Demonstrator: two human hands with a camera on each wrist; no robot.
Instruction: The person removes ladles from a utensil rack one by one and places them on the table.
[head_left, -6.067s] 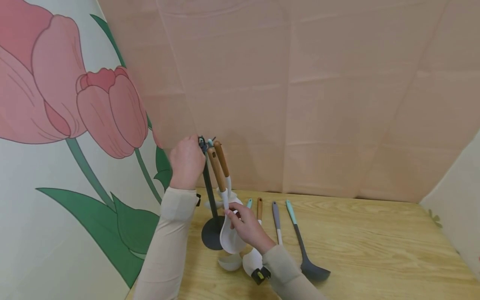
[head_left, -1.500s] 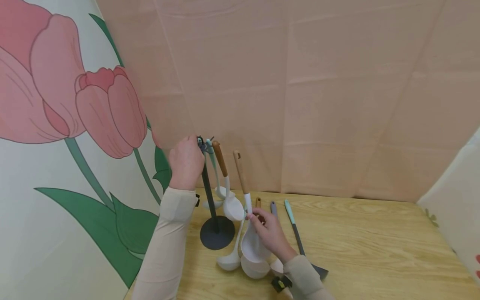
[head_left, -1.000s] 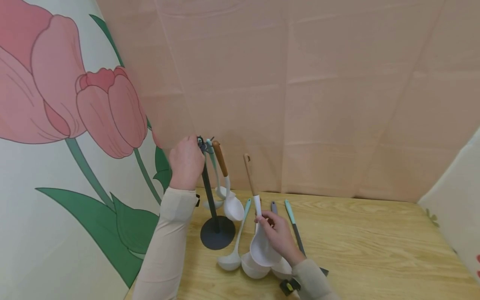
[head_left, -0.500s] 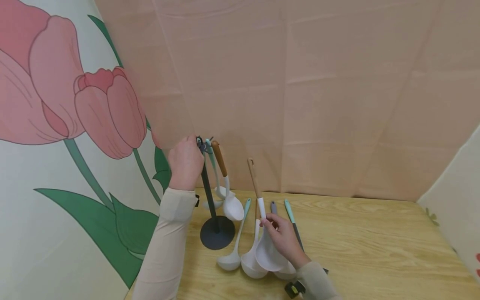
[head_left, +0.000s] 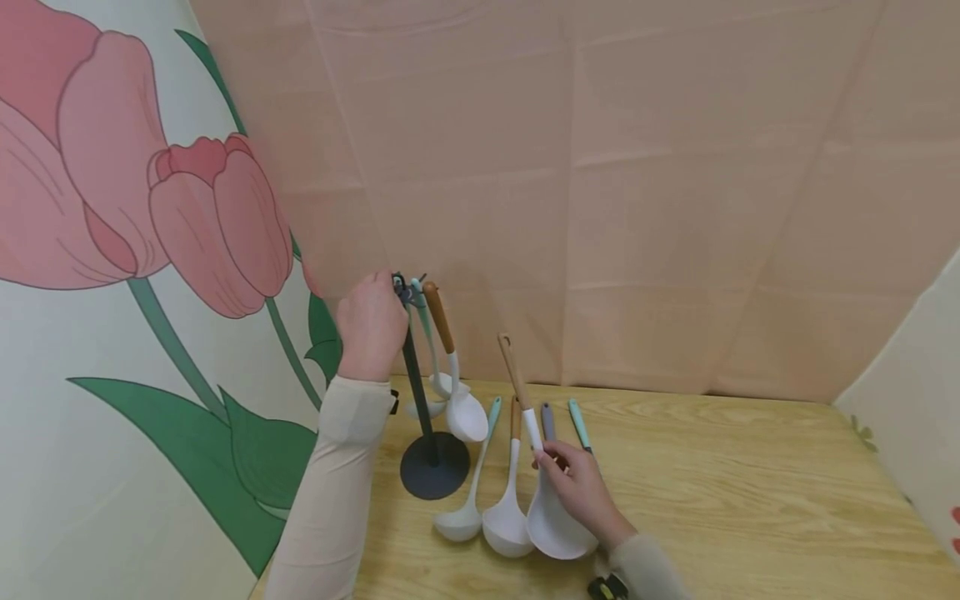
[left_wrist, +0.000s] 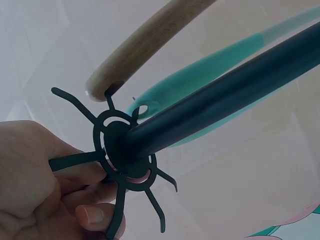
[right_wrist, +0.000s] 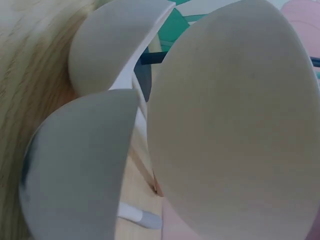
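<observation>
My left hand (head_left: 372, 325) grips the hooked top of a black utensil stand (head_left: 433, 467); the left wrist view shows its fingers (left_wrist: 95, 216) curled at the hook ring (left_wrist: 107, 172). A brown-handled white ladle (head_left: 467, 412) and teal-handled ladles (head_left: 427, 333) hang from the hooks. With my right hand (head_left: 585, 492) I pinch the white neck of a wooden-handled ladle (head_left: 558, 529), handle up and leaning left. It stands low over the table, overlapping a grey-handled utensil (head_left: 548, 421). Its large pale bowl (right_wrist: 232, 120) fills much of the right wrist view.
On the wooden table (head_left: 750, 483) lie a teal-handled ladle (head_left: 459, 523) and a brown-handled ladle (head_left: 507, 527), left of my right hand. Behind that hand shows the teal handle (head_left: 579, 423) of a dark-necked utensil. A cloth-covered wall (head_left: 675, 208) rises behind.
The wooden-handled ladle has come off the stand and moved right and down with my right hand, lowering further in the last second. My left hand has stayed on the stand's top.
</observation>
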